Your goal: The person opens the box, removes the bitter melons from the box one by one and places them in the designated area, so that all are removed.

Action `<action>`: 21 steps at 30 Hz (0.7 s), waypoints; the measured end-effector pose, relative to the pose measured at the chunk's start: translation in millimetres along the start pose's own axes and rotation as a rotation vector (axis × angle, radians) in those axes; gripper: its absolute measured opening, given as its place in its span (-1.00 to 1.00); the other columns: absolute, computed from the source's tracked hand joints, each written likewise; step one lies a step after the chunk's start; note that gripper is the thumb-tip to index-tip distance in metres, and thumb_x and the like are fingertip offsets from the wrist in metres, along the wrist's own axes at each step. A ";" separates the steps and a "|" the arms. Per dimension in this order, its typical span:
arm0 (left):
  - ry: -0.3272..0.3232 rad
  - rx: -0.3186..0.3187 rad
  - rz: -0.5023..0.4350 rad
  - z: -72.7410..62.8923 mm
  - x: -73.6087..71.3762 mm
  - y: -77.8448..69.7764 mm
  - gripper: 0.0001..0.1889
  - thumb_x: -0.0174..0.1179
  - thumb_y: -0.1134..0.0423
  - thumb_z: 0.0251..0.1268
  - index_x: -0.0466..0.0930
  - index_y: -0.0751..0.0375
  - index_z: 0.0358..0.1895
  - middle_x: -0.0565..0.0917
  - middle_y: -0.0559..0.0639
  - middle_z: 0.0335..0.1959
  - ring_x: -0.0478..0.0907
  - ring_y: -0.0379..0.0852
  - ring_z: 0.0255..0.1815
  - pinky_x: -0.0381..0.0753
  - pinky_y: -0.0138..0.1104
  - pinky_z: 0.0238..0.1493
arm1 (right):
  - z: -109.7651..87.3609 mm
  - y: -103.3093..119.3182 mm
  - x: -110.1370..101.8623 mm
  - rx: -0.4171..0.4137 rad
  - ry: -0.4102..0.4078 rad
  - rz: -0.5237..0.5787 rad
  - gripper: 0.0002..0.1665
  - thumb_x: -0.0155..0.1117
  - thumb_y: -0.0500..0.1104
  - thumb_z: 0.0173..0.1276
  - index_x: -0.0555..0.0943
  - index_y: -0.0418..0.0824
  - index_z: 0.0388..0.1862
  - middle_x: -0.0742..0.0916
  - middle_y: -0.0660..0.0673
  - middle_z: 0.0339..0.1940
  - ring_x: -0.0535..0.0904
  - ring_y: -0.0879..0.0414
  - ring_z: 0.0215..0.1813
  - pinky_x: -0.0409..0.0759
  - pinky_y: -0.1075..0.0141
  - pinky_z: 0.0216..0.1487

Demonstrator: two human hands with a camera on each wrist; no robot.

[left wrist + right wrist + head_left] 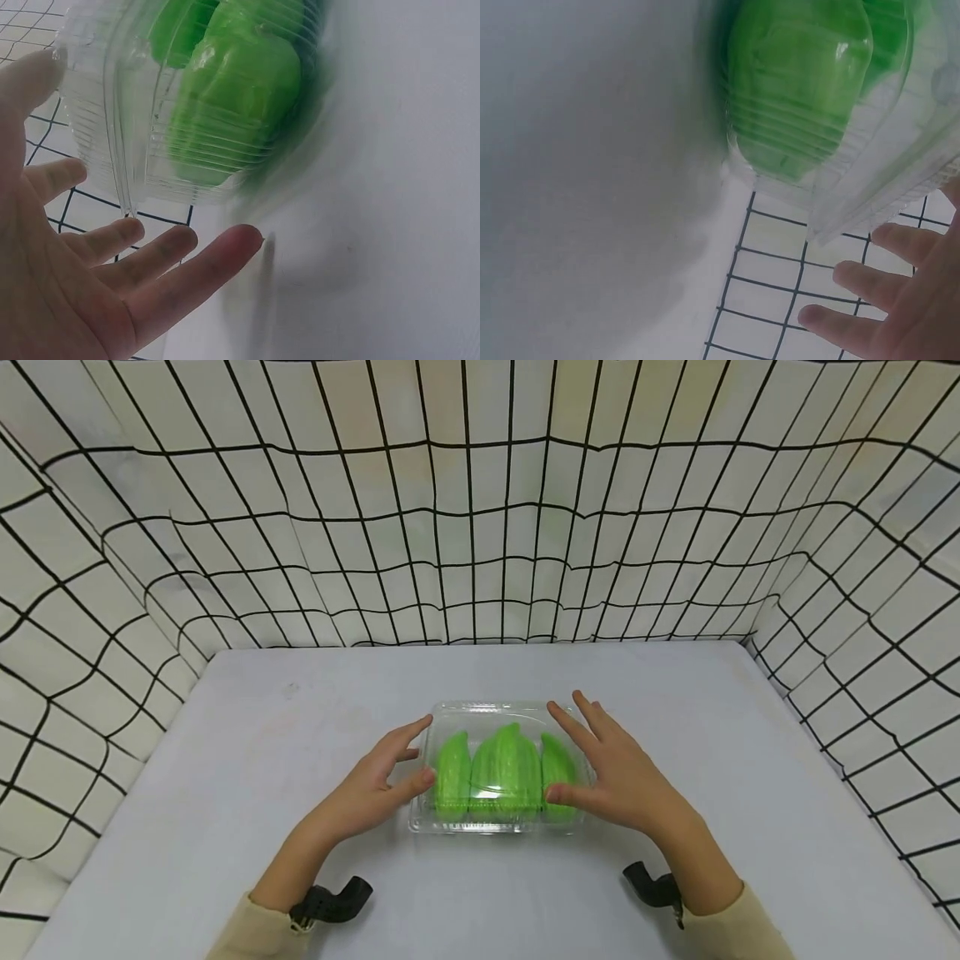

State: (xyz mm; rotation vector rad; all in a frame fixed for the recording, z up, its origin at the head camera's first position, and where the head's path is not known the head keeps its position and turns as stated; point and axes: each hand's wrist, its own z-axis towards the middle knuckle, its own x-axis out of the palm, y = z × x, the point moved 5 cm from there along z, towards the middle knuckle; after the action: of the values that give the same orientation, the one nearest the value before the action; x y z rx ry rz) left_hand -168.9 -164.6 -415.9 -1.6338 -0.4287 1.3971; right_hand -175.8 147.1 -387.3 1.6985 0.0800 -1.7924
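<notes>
A clear plastic clamshell box (pixel 491 828) lies on the white table, its lid down over bright green, smooth pieces (pixel 507 772) with pointed tops. At its left side is my left hand (pixel 371 789), thumb and fingers spread; in the left wrist view the thumb tip (pixel 46 71) meets the box's edge and the other fingertips sit near its side wall. My right hand (pixel 626 777) has its fingers stretched out over the right part of the lid. Seen from the right wrist, three fingers (pixel 870 285) extend below the box's rim (pixel 900 180), holding nothing.
White table surface (pixel 300 710) surrounds the box. White walls with a black grid net (pixel 510 560) stand at the back and on both sides. A black strap (pixel 333 902) is on the left wrist, another black strap (pixel 652 887) on the right.
</notes>
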 end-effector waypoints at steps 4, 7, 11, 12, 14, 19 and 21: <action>-0.004 -0.007 0.001 0.3 2.5 1.6 -0.25 0.15 -0.06 0.45 0.00 -0.21 0.60 0.14 0.10 0.58 0.40 0.28 0.38 0.58 0.20 0.07 | -0.5 5.1 2.2 -0.038 0.000 -0.003 0.27 0.35 0.51 0.05 -0.05 0.31 0.64 -0.01 -0.08 0.68 -0.05 -0.34 0.61 0.18 -0.42 0.36; 0.008 -0.015 -0.047 1.1 4.0 2.8 -0.26 0.14 -0.04 0.46 -0.02 -0.22 0.59 0.15 0.14 0.57 0.38 0.33 0.39 0.65 0.10 0.01 | -0.4 8.1 4.7 -0.059 0.006 -0.016 0.28 0.34 0.55 0.02 -0.05 0.31 0.64 -0.02 -0.09 0.68 -0.11 -0.33 0.62 0.10 -0.42 0.40; 0.041 -0.056 -0.195 0.8 6.8 6.3 -0.25 0.12 0.02 0.49 -0.10 -0.28 0.60 0.11 0.22 0.57 0.30 0.44 0.41 0.73 -0.09 -0.16 | -0.1 13.1 8.5 -0.076 0.024 -0.021 0.30 0.33 0.58 -0.01 -0.04 0.31 0.63 -0.04 -0.09 0.68 -0.18 -0.32 0.63 0.02 -0.44 0.41; 0.046 -0.070 -0.233 0.9 7.9 8.2 -0.24 0.11 0.02 0.50 -0.12 -0.30 0.60 0.09 0.24 0.57 0.28 0.46 0.41 0.73 -0.07 -0.17 | -0.1 13.9 9.3 -0.079 0.030 -0.022 0.30 0.33 0.58 -0.02 -0.04 0.32 0.63 -0.04 -0.08 0.68 -0.19 -0.31 0.64 0.02 -0.44 0.42; 0.056 -0.108 -0.322 1.3 11.1 13.1 -0.26 0.06 0.04 0.53 -0.16 -0.36 0.59 0.06 0.27 0.57 0.22 0.47 0.43 0.73 -0.03 -0.17 | 0.3 15.4 10.0 -0.083 0.039 -0.028 0.31 0.33 0.59 -0.03 -0.04 0.33 0.63 -0.05 -0.08 0.68 -0.20 -0.30 0.64 0.01 -0.42 0.43; 0.049 -0.196 -0.539 0.7 23.5 27.8 -0.38 -0.07 0.02 0.61 -0.09 -0.38 0.58 0.03 0.28 0.57 0.09 0.43 0.51 0.64 0.15 0.00 | 0.4 18.2 9.9 -0.091 0.057 -0.037 0.34 0.39 0.57 -0.08 -0.01 0.33 0.63 -0.05 -0.09 0.68 -0.23 -0.32 0.63 -0.04 -0.43 0.43; 0.030 -0.222 -0.622 -1.4 27.7 31.5 -0.42 -0.09 0.00 0.61 -0.03 -0.34 0.58 0.05 0.26 0.58 0.06 0.39 0.54 0.62 0.14 0.04 | -0.3 19.0 10.4 -0.093 0.062 -0.035 0.35 0.42 0.56 -0.11 0.01 0.32 0.62 -0.05 -0.10 0.68 -0.25 -0.34 0.63 -0.06 -0.45 0.43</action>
State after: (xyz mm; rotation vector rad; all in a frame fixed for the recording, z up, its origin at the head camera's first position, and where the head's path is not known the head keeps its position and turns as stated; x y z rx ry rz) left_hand -168.5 -160.8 -457.6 -1.5050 -1.0046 0.8760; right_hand -165.5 128.1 -389.5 1.6963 0.2178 -1.7340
